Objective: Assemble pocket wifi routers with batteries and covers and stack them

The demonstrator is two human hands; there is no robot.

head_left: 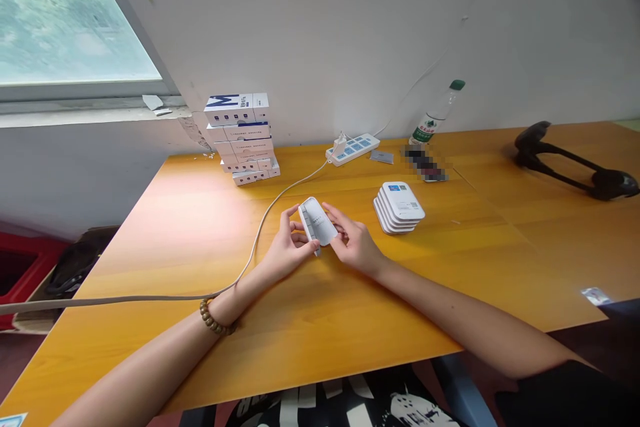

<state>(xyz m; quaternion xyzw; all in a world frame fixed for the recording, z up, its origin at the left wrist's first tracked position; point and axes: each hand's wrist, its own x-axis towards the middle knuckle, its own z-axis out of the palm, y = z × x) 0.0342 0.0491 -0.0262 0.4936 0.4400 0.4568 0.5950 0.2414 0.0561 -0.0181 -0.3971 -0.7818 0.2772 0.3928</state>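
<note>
- Your left hand (291,243) grips the white shell (320,223) by its near and left sides, and your right hand (357,247) holds its right side, fingers curled.
- The shell is tilted, hollow side toward you, over the middle of the wood-coloured tabletop (190,213), between its front and back edges.
- Right of your hands, well in from the front edge, sits a neat stack of white devices (400,207).
- Near the back-left corner you have a pile of white boxes (245,140).
- Along the back edge lies a power strip (353,149); its cable (125,298) curves past your left forearm and over the left edge.
- A green-capped bottle (435,113) stands by the back edge, a blurred item just beside it.
- Toward the right end rests a black object (570,160).
- Behind the back edge rises a pale wall (325,33), with a window (70,20) at upper left.
- Beyond the left edge, lower down, is something red (23,260).
</note>
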